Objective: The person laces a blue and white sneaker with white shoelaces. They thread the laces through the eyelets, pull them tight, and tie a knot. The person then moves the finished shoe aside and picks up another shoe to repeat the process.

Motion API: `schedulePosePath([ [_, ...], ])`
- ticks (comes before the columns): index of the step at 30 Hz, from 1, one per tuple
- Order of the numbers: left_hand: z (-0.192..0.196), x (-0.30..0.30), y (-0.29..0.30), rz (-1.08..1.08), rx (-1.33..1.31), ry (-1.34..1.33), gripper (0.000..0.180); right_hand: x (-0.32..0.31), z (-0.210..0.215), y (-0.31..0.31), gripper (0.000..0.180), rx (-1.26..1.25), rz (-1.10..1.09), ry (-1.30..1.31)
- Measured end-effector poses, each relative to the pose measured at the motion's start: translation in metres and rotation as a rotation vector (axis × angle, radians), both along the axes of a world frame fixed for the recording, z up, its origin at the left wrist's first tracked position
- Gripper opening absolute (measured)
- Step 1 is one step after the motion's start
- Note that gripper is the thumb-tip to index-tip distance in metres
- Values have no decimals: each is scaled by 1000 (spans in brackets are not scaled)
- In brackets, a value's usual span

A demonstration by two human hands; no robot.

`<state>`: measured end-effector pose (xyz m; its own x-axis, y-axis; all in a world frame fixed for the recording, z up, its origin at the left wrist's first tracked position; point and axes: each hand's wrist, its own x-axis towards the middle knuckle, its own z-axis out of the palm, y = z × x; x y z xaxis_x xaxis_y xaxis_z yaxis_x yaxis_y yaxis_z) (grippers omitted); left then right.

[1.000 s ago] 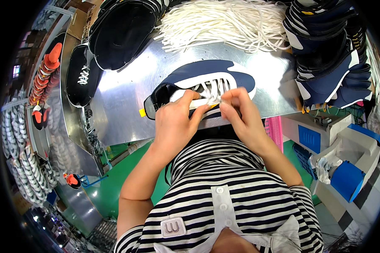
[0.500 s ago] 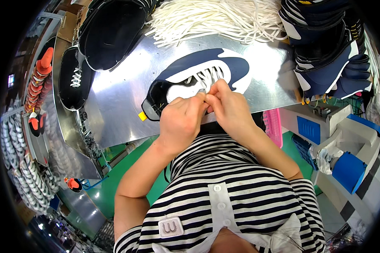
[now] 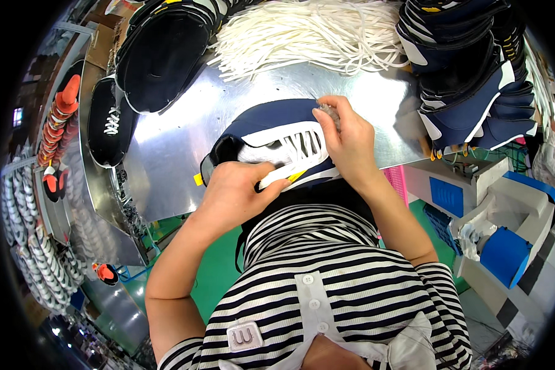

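A: ok, starting from the left hand (image 3: 233, 190), doing what?

B: Clamped on the near white edge of the navy shoe upper (image 3: 276, 118), thumb against fingers. Probably pinched there to keep the lacing side steady and facing up.

A: And with the right hand (image 3: 353, 137)?

B: Curled at the far edge, toward the toe end. Looks to have something small and greyish in the bend of the fingers, but can't tell if actually gripped, too blurry.

A: Where to find the upper itself?

B: Lying on the metal worktop (image 3: 169, 176) right in front of the body, heel opening to the left, crossed by white strips (image 3: 303, 145). Likely set that close to suit both hands.

A: Anything further out?

B: Yep. Just beyond, see a heap of loose white laces (image 3: 308, 37), probably left in easy reach. Off left, see stacked black uppers (image 3: 160, 68) beside a laced black one (image 3: 108, 129). Off right, see navy uppers (image 3: 475, 114) nested together, maybe to save room.
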<state>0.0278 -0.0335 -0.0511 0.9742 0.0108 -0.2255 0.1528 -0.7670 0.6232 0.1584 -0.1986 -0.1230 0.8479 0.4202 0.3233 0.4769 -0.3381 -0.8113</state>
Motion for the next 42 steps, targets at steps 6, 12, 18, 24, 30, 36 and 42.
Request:
schedulePosePath([
  [6,-5,1,-3,137,-25,-157,26,-1,-1,-5,19,143,25,286],
  [12,3,6,-26,175,231,-445,16,0,5,-15,17,177,52,431],
  [18,-5,-7,-33,360,13,-261,17,2,1,-15,17,167,64,398],
  [24,-11,-9,-25,228,-167,-206,27,2,0,-13,20,188,76,358],
  [30,-8,-5,-18,197,-259,-138,36,2,-2,-12,19,148,54,299],
  [36,-13,-8,-10,-16,101,-239,30,-3,-2,-8,17,76,-3,219],
  [42,-7,-10,-9,-11,159,-252,32,-3,-4,-7,18,86,-25,281],
])
